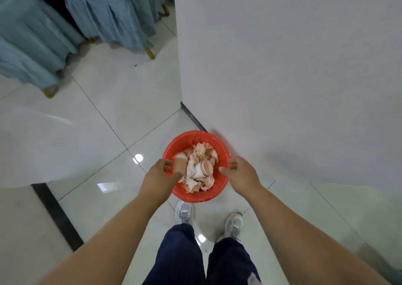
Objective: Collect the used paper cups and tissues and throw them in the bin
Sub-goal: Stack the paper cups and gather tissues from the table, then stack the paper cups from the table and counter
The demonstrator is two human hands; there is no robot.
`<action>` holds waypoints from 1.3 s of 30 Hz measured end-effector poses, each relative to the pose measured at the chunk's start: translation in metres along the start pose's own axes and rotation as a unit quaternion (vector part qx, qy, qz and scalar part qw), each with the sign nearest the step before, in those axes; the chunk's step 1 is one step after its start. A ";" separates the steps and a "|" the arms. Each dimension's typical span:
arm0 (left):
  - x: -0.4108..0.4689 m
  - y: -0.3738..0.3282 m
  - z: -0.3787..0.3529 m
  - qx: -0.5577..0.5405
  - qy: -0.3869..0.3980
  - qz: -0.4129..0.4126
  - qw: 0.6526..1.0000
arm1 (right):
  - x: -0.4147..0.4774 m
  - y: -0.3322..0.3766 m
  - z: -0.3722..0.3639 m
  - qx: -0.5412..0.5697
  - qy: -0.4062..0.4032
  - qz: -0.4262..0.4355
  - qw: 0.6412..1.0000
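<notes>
Glossy white tiled floor (104, 119), white wall (282, 67), what look like blue-covered chairs (39, 36), grey trainers (184, 213)

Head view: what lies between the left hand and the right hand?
In the head view, the left hand grips a brown paper cup; between it and the right hand lies the red bin, holding crumpled tissues and a tipped white cup.

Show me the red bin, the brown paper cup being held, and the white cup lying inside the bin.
red bin (195, 197): head view, near rim.
brown paper cup (179, 165): head view, its side wall.
white cup (198, 171): head view, its side wall.
</notes>
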State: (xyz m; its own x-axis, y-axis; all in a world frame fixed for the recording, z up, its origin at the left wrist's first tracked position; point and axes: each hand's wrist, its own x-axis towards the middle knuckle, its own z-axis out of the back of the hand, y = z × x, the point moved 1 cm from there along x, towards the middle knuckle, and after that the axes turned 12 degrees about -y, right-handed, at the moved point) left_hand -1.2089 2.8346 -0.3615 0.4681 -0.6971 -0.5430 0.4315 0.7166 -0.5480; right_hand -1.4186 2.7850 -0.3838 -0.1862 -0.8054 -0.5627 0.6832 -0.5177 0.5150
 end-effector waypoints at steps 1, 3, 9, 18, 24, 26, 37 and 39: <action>-0.003 -0.006 -0.004 -0.002 0.009 -0.010 1.000 | -0.006 -0.003 0.007 0.015 -0.002 -0.002 1.000; -0.012 -0.021 -0.014 -0.005 0.027 -0.035 0.999 | -0.018 -0.009 0.022 0.045 -0.014 -0.009 0.999; -0.063 -0.070 -0.054 0.013 0.077 -0.114 0.990 | -0.061 -0.051 0.081 0.166 -0.077 -0.039 0.982; -0.201 -0.125 -0.149 0.014 0.147 -0.209 0.967 | -0.135 -0.183 0.190 0.263 -0.163 -0.052 0.950; -0.298 -0.170 -0.232 0.024 0.205 -0.293 0.933 | -0.181 -0.288 0.266 0.325 -0.244 -0.090 0.909; -0.326 -0.188 -0.257 0.025 0.223 -0.322 0.920 | -0.194 -0.317 0.290 0.349 -0.275 -0.106 0.890; -0.443 -0.303 -0.372 0.040 0.336 -0.452 0.825 | -0.243 -0.429 0.408 0.440 -0.443 -0.177 0.761; -0.458 -0.330 -0.397 0.042 0.360 -0.466 0.807 | -0.244 -0.445 0.429 0.449 -0.470 -0.187 0.737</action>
State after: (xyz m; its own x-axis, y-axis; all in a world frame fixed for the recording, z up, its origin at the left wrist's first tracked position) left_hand -1.8718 2.9092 -0.1844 -0.6461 -0.7451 -0.1656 0.4028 -0.1487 -0.9031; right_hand -1.9800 3.0882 -0.1984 -0.9378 -0.1834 -0.2946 -0.2035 -0.3971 0.8949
